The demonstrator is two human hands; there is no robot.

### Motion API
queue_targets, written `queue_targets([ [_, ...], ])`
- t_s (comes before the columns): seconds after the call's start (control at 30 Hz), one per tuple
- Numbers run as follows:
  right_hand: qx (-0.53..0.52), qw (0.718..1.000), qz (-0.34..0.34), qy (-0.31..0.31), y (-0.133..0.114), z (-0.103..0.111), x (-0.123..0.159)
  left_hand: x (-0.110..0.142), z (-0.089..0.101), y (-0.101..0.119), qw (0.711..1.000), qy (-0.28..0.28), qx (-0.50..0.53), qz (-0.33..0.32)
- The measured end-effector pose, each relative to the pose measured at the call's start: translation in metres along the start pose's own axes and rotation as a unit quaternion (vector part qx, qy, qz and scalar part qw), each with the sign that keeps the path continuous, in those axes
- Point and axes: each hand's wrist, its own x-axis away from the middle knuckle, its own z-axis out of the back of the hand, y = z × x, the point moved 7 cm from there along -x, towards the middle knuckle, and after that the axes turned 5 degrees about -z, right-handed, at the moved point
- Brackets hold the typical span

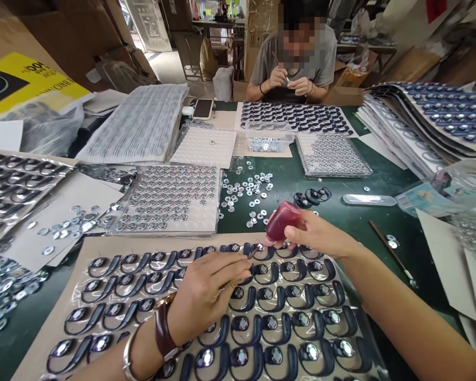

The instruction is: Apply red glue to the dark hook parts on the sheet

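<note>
A: Seen in the right grip (315,233), what exactly?

B: A red squeeze bottle (282,221), clamped between thumb and fingers, tilted nozzle-down just above the top row of dark looped bands (286,328).

A: And at the left grip (206,286)?

B: Drawn close together at the fingertips, just beside the nozzle, with a slender tip (253,253) showing past them. Clamped on it or merely near it: impossible to tell.

A: Handling, by the look of it?

B: Light, probably soft-walled and quick to give under pressure, perhaps slick. Best held around the broad body, clear of the nozzle, with a gentle squeeze.

A: Around the grips?

B: Below both, a card sheet (103,243) of bands under clear film, on a green desk (360,227). Just beyond, scattered metal discs (256,191). Farther off, facing the grips across the desk, a worker (267,55) in grey.
</note>
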Motion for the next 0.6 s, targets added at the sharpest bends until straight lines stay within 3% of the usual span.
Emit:
queue_targets([
  [0.1, -0.036, 0.999, 0.003, 0.010, 0.011, -0.004, 0.002, 0.000, -0.002, 0.005, 1.000, -0.005, -0.019, -0.019],
  [0.17, -0.062, 0.993, 0.029, 0.098, 0.017, -0.002, 0.005, 0.003, -0.001, 0.011, 0.999, -0.005, -0.028, -0.039],
  [0.27, -0.057, 0.959, 0.078, 0.266, 0.022, 0.000, 0.020, 0.010, -0.002, 0.031, 0.992, -0.025, -0.064, -0.103],
  [0.33, -0.028, 0.938, 0.103, 0.329, 0.022, -0.006, 0.029, 0.016, -0.005, 0.048, 0.979, -0.051, -0.110, -0.164],
  [0.4, -0.002, 0.937, 0.110, 0.333, 0.022, -0.014, 0.031, 0.019, -0.006, 0.059, 0.967, -0.066, -0.141, -0.202],
  [0.6, 0.044, 0.956, 0.101, 0.272, 0.027, -0.029, 0.025, 0.019, -0.011, 0.063, 0.963, -0.084, -0.147, -0.210],
])
